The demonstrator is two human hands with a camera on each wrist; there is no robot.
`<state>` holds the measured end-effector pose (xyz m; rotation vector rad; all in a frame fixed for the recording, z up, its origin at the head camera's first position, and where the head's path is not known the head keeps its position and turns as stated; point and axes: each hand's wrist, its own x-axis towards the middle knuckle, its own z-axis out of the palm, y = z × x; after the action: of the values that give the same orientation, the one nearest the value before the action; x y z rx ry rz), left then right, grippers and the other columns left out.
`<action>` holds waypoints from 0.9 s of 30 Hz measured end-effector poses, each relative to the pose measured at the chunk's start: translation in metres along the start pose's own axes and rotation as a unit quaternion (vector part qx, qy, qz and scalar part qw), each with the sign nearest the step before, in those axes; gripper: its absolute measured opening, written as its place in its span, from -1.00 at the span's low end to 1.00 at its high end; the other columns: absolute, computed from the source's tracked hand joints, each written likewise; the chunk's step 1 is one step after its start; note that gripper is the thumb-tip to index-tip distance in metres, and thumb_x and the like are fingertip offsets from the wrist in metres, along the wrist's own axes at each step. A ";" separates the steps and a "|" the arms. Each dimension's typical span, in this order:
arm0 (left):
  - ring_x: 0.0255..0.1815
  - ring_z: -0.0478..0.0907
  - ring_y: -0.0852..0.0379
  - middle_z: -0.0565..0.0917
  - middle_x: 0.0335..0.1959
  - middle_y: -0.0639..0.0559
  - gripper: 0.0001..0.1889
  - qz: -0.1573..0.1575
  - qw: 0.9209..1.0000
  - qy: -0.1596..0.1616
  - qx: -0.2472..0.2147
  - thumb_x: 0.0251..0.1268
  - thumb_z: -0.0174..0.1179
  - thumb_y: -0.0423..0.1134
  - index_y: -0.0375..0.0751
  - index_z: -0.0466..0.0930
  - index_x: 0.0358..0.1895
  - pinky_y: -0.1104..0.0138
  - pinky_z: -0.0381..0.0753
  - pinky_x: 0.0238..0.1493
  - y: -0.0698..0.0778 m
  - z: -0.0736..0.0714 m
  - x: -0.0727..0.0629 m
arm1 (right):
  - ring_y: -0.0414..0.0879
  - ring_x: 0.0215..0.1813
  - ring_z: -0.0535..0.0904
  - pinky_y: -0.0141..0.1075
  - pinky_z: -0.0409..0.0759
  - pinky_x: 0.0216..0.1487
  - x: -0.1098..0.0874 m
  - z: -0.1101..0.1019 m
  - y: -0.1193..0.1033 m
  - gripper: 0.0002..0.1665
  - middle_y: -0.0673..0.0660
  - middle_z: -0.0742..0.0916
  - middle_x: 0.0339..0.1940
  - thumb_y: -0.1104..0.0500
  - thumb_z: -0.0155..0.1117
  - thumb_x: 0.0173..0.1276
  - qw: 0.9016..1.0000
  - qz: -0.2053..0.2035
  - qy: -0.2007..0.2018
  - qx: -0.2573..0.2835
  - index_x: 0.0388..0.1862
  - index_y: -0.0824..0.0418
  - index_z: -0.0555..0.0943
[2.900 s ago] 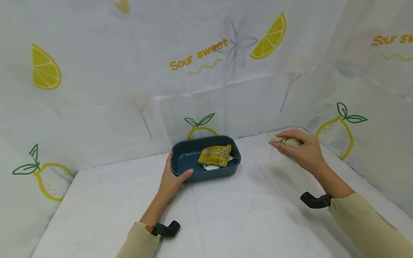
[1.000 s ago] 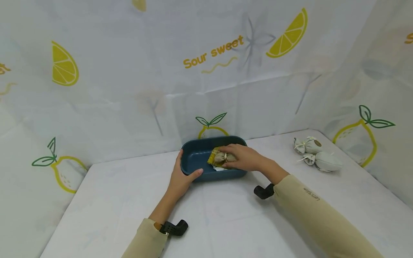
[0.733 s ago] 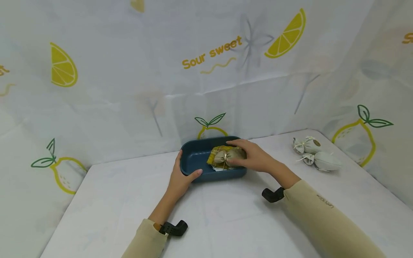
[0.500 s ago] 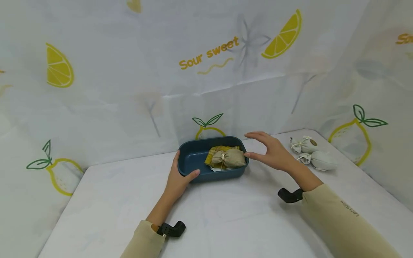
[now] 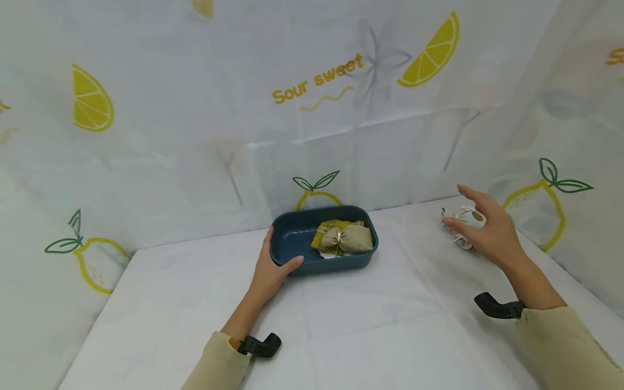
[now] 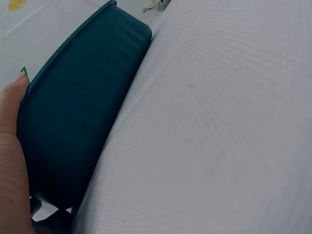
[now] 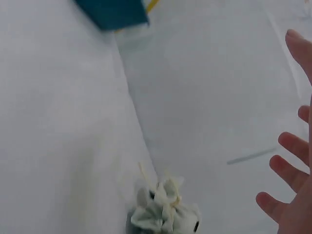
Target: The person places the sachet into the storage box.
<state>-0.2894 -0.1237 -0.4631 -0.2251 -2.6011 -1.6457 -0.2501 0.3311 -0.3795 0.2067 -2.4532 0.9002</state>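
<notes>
right hand (image 5: 493, 230) — screening pale pouches (image 5: 467, 218) | printed sheet (image 5: 190, 103) — behind blue box (image 5: 336, 264)

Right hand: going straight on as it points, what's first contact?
Probably the pale pouch with the dark spot, by the thumb of the right hand in the head view. Depth is unclear; if too high, it may pass over toward the lemon-print backdrop.

Smooth, faintly glossy blue plastic container (image 5: 331, 265), rough matt tan cloth pouch (image 5: 357, 239), wrinkled yellow packet (image 5: 337, 223), gathered pale cloth pouch (image 7: 168, 212), creased white table covering (image 5: 370, 319), matt black plastic wrist mount (image 5: 494, 309)
</notes>
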 end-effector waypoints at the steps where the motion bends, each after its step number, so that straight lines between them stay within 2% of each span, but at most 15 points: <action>1: 0.69 -0.07 -0.20 -0.05 0.70 -0.03 0.14 -0.001 1.000 0.000 0.000 0.13 0.41 0.23 0.25 -0.20 0.66 -0.29 0.08 0.55 0.000 0.000 0.000 | 0.41 0.53 0.24 0.42 0.19 0.38 -0.003 -0.002 0.005 0.00 0.38 0.39 0.53 0.05 0.51 0.25 1.000 0.012 0.005 -0.004 0.61 0.01 0.24; 4: 0.69 -0.06 -0.20 -0.04 0.70 -0.03 0.14 -0.007 1.000 0.001 0.005 0.13 0.41 0.23 0.25 -0.20 0.66 -0.29 0.09 0.54 -0.001 0.000 -0.001 | 0.43 0.55 0.20 0.45 0.16 0.39 -0.007 -0.006 0.018 0.03 0.40 0.37 0.54 0.00 0.50 0.25 0.999 0.036 0.026 -0.031 0.63 0.01 0.21; 10: 0.69 -0.06 -0.19 -0.05 0.70 -0.02 0.14 -0.001 1.000 -0.001 0.003 0.15 0.41 0.21 0.25 -0.21 0.66 -0.29 0.08 0.55 0.000 0.000 -0.001 | 0.45 0.58 0.12 0.47 0.10 0.41 -0.012 -0.006 0.037 0.07 0.41 0.28 0.59 -0.13 0.42 0.30 0.993 0.098 0.052 -0.046 0.66 0.06 0.11; 17: 0.69 -0.06 -0.19 -0.05 0.70 -0.03 0.14 0.008 1.000 -0.006 0.000 0.15 0.41 0.20 0.24 -0.21 0.66 -0.30 0.08 0.54 -0.001 0.000 0.000 | 0.56 0.48 0.18 0.45 0.17 0.35 -0.020 0.002 0.066 0.14 0.57 0.28 0.52 -0.23 0.39 0.29 0.981 0.163 0.040 -0.092 0.66 0.15 0.09; 23: 0.69 -0.06 -0.19 -0.05 0.70 -0.02 0.14 0.004 1.000 -0.004 -0.002 0.15 0.41 0.20 0.24 -0.21 0.66 -0.30 0.08 0.55 0.000 0.000 0.000 | 0.55 0.47 0.21 0.42 0.24 0.30 -0.027 0.007 0.082 0.24 0.52 0.28 0.54 -0.33 0.31 0.32 0.973 0.210 0.006 -0.095 0.68 0.21 -0.08; 27: 0.69 -0.06 -0.19 -0.05 0.70 -0.03 0.14 0.004 1.000 -0.005 0.000 0.15 0.41 0.21 0.25 -0.21 0.66 -0.29 0.09 0.54 0.000 0.000 0.001 | 0.56 0.41 0.27 0.37 0.28 0.23 -0.032 0.010 0.089 0.26 0.51 0.34 0.51 -0.36 0.27 0.34 0.969 0.223 -0.014 -0.105 0.69 0.22 -0.13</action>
<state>-0.2905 -0.1236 -0.4631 -0.2435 -2.6048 -1.6457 -0.2547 0.3922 -0.4522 -0.4260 -2.6468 0.8042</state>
